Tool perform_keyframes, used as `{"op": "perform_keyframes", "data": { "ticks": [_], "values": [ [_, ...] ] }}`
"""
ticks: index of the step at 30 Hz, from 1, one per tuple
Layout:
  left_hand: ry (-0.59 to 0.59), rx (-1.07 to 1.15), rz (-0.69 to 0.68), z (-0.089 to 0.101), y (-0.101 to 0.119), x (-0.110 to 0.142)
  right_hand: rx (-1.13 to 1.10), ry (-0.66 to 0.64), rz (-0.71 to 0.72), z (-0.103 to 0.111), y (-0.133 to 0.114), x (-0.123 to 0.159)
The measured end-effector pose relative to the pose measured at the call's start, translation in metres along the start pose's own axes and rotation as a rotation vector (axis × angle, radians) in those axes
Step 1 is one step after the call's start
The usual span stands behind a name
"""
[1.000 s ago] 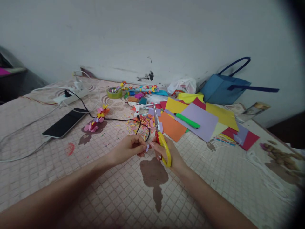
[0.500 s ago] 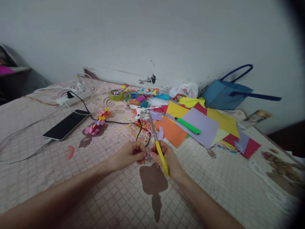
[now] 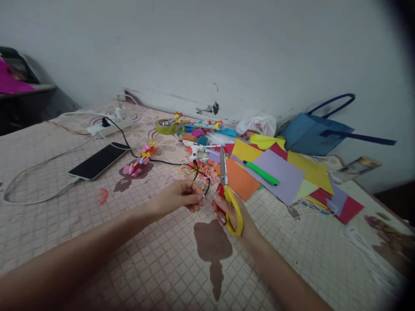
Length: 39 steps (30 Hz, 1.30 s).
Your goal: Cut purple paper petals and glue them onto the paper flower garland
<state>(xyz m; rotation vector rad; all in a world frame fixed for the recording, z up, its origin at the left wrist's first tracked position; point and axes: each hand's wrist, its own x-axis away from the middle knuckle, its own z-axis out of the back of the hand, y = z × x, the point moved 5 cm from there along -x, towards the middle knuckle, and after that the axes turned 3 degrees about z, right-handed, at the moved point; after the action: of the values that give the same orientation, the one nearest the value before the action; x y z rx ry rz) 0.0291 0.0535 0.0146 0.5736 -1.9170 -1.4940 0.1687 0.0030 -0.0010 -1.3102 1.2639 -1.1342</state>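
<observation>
My left hand (image 3: 184, 196) is closed in a pinch, with a tiny pale scrap (image 3: 203, 196), probably lilac paper, just showing at the fingertips. My right hand (image 3: 231, 211) is wrapped round scissors (image 3: 232, 206) with yellow and red handles. Their blades point away from me, up toward the craft pile. Just beyond the hands lie small coloured paper clippings (image 3: 205, 169) and a white glue gun (image 3: 193, 152) with a black cord. Orange paper (image 3: 240, 180) rests to the right of the blades.
Coloured sheets (image 3: 282, 175) bearing a green marker (image 3: 262, 173) spread to the right, before a blue bag (image 3: 316, 134). On the left are a phone (image 3: 99, 162), a power strip (image 3: 110, 128) with trailing cables, and a paper flower strand (image 3: 140, 160). Yellow-green tape (image 3: 165, 126) sits behind.
My right hand has drawn slightly away from the left and turned the scissors more upright, now gripping their handles. The lilac piece stays with my left hand. The view has shifted a little.
</observation>
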Motion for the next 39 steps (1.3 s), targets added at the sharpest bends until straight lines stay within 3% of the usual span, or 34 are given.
{"op": "perform_keyframes", "data": {
  "ticks": [7,13,20,30,39],
  "values": [
    [0.051,0.051,0.016,0.002,0.001,0.002,0.011,-0.059,-0.018,-0.007,-0.001,0.003],
    [0.096,-0.062,-0.096,0.011,0.012,0.002,0.024,-0.115,-0.095,-0.006,0.006,0.002],
    [0.142,-0.100,-0.189,0.020,0.022,0.003,0.124,-0.183,-0.036,-0.006,0.011,0.003],
    [0.089,0.227,-0.041,0.020,0.009,-0.002,0.113,-0.158,-0.012,-0.008,0.008,0.003],
    [0.163,0.194,-0.106,0.023,0.013,0.002,0.096,-0.138,-0.024,-0.009,0.012,0.001]
  ]
}}
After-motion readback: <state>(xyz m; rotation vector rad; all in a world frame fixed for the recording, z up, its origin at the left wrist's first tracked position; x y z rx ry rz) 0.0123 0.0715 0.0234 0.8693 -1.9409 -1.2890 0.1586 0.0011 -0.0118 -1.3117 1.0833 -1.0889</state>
